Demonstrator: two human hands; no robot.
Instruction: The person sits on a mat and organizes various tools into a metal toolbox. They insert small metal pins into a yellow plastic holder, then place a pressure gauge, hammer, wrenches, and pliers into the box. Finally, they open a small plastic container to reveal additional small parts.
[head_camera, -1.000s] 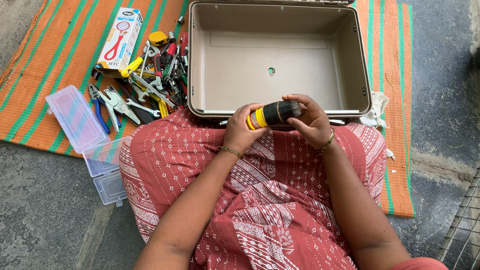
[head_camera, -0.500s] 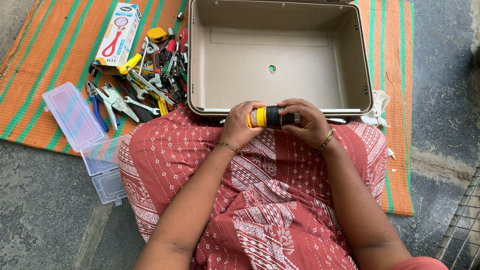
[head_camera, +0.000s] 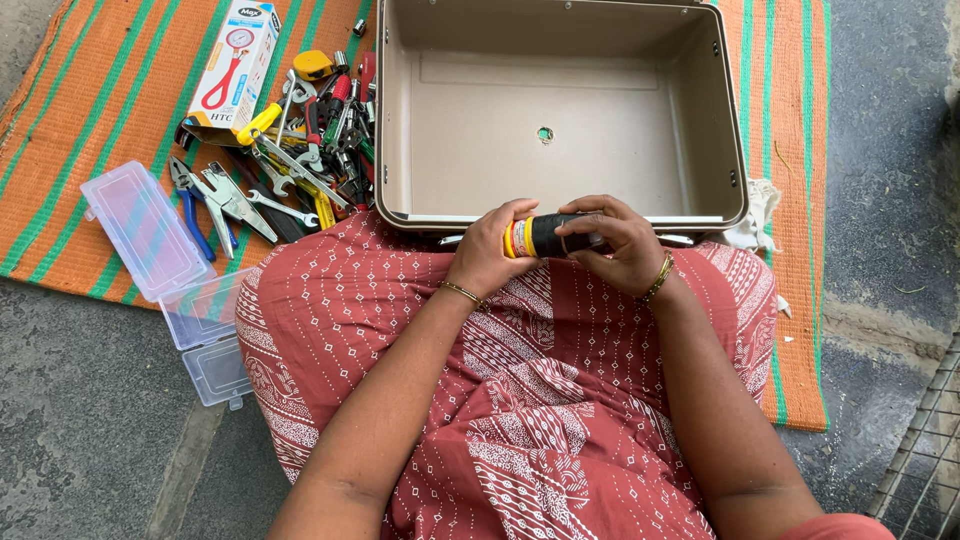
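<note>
Since a second ago, the black cylindrical tool with a yellow and red band (head_camera: 545, 237) has levelled out from a slight tilt to lie almost horizontal between the two hands, and it sits a little lower against the lap than before. It is held above the red patterned cloth over the person's knees (head_camera: 520, 400), just in front of the near rim of the open beige metal case (head_camera: 560, 110), whose inside is bare apart from a small hole in its floor.

The left hand (head_camera: 492, 250) wraps the banded end: its fingers (head_camera: 505, 212) curl over the top of the cylinder and the thumb presses from the near side, so the yellow band shows just past them. The right hand (head_camera: 622, 242) closes on the black end, its fingers (head_camera: 600, 212) bent over the barrel and covering its tip. Both hands are clenched on the tool, which spans the gap between them.

To the left, on the orange and green striped mat (head_camera: 90, 110), lies a heap of pliers, spanners and screwdrivers (head_camera: 285, 160), a white carton with a red gauge pictured on it (head_camera: 235, 65), and clear plastic compartment boxes (head_camera: 165, 250).
</note>
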